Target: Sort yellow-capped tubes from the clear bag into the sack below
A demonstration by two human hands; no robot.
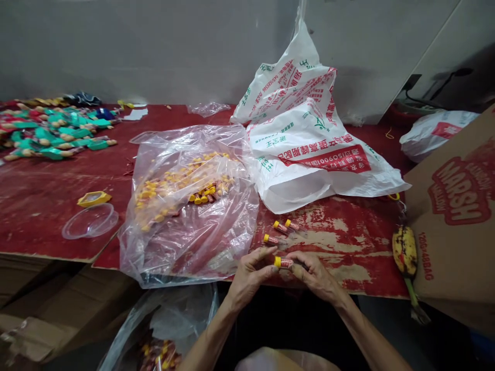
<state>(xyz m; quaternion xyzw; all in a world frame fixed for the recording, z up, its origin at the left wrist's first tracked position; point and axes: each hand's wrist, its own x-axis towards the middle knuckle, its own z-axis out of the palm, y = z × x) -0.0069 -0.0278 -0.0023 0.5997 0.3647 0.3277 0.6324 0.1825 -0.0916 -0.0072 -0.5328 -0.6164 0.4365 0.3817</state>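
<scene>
Between left hand (251, 274) and right hand (316, 274), by the near edge of the red table (371, 270): one yellow-capped tube (285, 263), pinched toward its right-hand end by the right. Left close at the cap (277, 262); firm grip or light touch, cannot tell. Better kept level, with light, even pressure and cap in plain sight. Just beyond both hands, three loose tubes (280, 227); mind not to knock them. Leftward, clear bag (216, 234) of many more. Farther ahead, white sack (309, 178). Well right, banana (404, 252).
</scene>
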